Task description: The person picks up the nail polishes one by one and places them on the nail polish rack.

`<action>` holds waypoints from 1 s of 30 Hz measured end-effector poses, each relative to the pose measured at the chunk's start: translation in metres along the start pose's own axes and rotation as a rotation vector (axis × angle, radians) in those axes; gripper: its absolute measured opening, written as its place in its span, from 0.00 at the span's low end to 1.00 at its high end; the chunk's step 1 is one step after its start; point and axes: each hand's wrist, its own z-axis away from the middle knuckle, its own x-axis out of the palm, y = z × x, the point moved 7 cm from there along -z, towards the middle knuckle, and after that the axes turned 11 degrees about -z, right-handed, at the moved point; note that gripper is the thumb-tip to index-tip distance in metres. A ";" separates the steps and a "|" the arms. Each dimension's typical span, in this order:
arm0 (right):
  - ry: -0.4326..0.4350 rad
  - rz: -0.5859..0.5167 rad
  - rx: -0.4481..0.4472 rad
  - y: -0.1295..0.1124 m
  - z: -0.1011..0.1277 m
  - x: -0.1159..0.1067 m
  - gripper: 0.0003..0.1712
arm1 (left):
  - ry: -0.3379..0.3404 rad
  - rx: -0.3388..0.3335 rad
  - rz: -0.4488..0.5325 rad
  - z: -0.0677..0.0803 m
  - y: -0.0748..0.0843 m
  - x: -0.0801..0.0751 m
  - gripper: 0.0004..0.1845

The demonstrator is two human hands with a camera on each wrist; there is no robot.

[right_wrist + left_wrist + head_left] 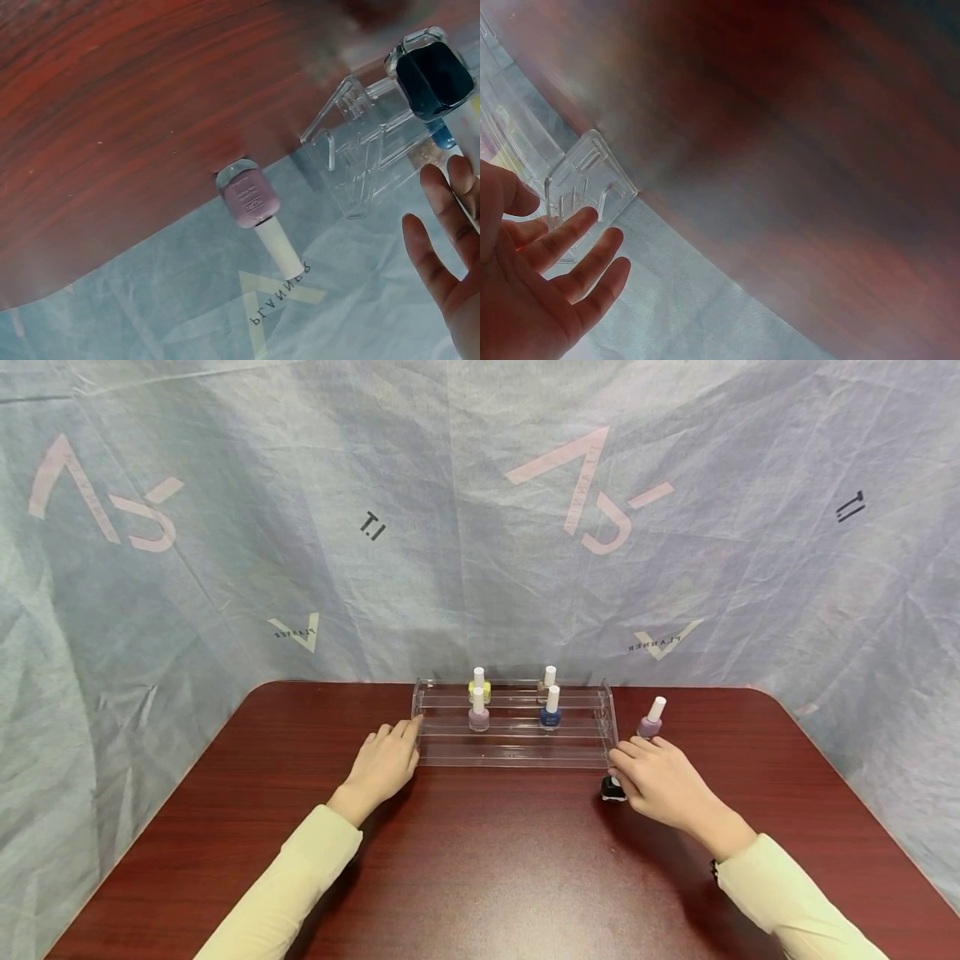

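Observation:
A clear stepped rack [517, 750] stands at the back middle of the dark red table [480, 868]. On it stand a yellow bottle [480, 687], a pink bottle [478, 715], a brownish bottle [548, 686] and a blue bottle [551, 713], all with white caps. My left hand [386, 762] lies flat, its straight fingers [570, 232] at the rack's left end [585, 180]. My right hand [654, 772] rests by the rack's right corner [360, 157], over the cap of a black bottle [612, 789] [433, 75]; its visible fingers [442, 240] are straight. A mauve bottle [650, 720] [249, 199] stands just behind that hand.
A wrinkled grey-blue cloth [480, 527] hangs behind and around the table. The table's rounded back corners lie left and right of the rack. Bare wood stretches between my forearms toward the front edge.

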 end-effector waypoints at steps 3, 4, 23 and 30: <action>-0.003 0.003 -0.006 -0.001 -0.002 0.002 0.07 | 0.002 0.002 -0.001 0.000 0.000 0.000 0.26; -0.004 0.002 -0.008 -0.001 -0.003 0.002 0.07 | 0.003 0.003 -0.002 0.000 0.000 0.000 0.26; 0.006 -0.010 -0.048 -0.017 -0.028 0.006 0.05 | -0.020 -0.003 0.000 0.000 0.000 0.001 0.26; -0.013 -0.025 -0.052 -0.023 -0.039 0.012 0.04 | -0.017 0.001 -0.004 0.000 -0.001 0.001 0.26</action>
